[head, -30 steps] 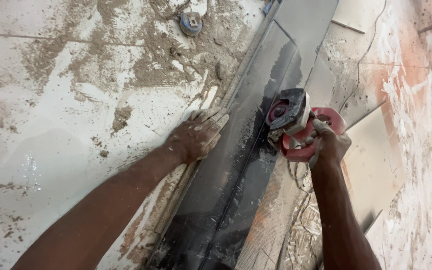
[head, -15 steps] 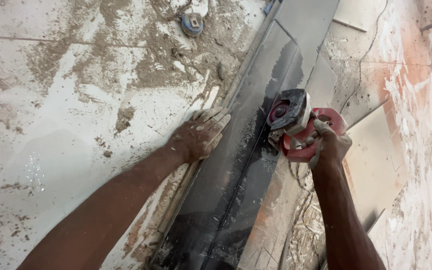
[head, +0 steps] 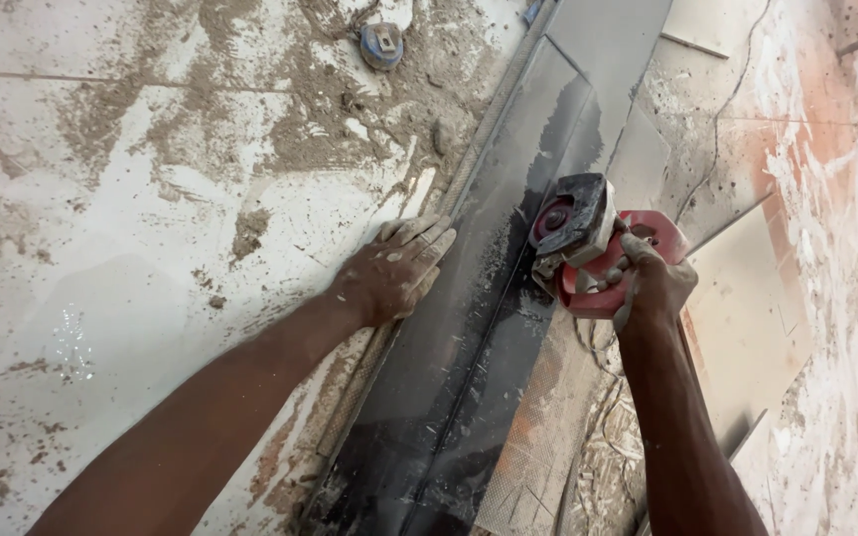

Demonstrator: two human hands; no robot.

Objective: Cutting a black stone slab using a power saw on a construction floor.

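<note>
Your grinder is cutting the long dark tile strip (head: 489, 328), which lies diagonally on the mortar-smeared floor (head: 131, 199).

Keep your left hand (head: 389, 273) spread flat, pinning the strip's left edge, fingers clear of the blade. Your right hand (head: 647, 283) stays clenched around the red angle grinder (head: 588, 243); guide it steadily along the scored line. Compared with a second ago, hardly anything has shifted.

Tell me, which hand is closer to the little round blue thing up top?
Left. The left hand lies flat below the round blue thing; the right hand grips the red grinder, farther right.
</note>
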